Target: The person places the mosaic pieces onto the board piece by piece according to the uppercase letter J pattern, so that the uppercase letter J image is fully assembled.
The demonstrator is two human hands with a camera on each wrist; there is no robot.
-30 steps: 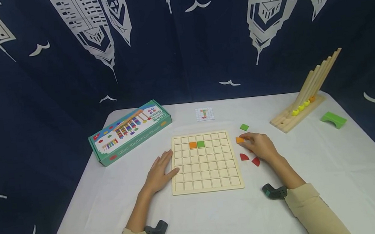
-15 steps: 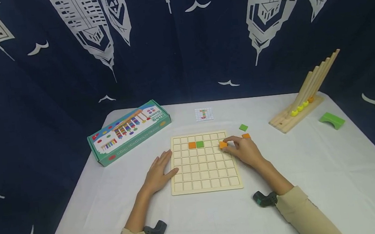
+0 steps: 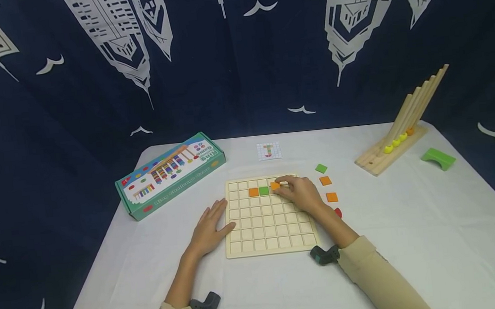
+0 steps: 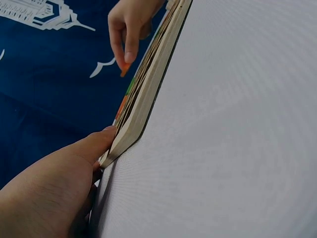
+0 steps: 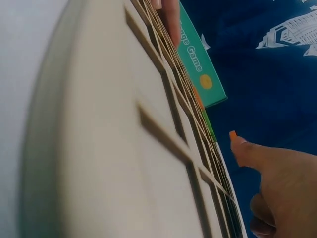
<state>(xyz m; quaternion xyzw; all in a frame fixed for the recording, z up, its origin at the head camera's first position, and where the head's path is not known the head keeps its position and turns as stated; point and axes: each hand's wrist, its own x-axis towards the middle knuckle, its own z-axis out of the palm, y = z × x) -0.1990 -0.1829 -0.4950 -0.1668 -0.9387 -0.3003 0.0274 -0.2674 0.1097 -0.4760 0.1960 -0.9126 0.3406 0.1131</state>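
My right hand [image 3: 302, 194] pinches an orange square tile [image 3: 275, 185] over the upper part of the wooden grid board [image 3: 261, 247], just right of a green tile [image 3: 263, 190] and an orange tile [image 3: 253, 192] lying side by side in its cells. In the right wrist view the held tile [image 5: 233, 134] shows at the fingertips, above the board's surface. My left hand [image 3: 209, 230] rests at the board's left edge, fingers extended and thumb on the rim; the left wrist view shows this thumb [image 4: 96, 144] against the board's corner [image 4: 130, 130].
Right of the board lie a green tile [image 3: 321, 168], two orange tiles [image 3: 325, 181] and a red piece [image 3: 338, 213], partly hidden by my forearm. A patterned card [image 3: 269, 151] lies behind the board, a green box [image 3: 171, 176] back left, a wooden peg stand [image 3: 392, 150] and green arch [image 3: 439, 158] right.
My right hand has picked up an orange tile from the right of the board and carried it left over the grid, beside the green tile. My left hand has stayed at the board's edge.
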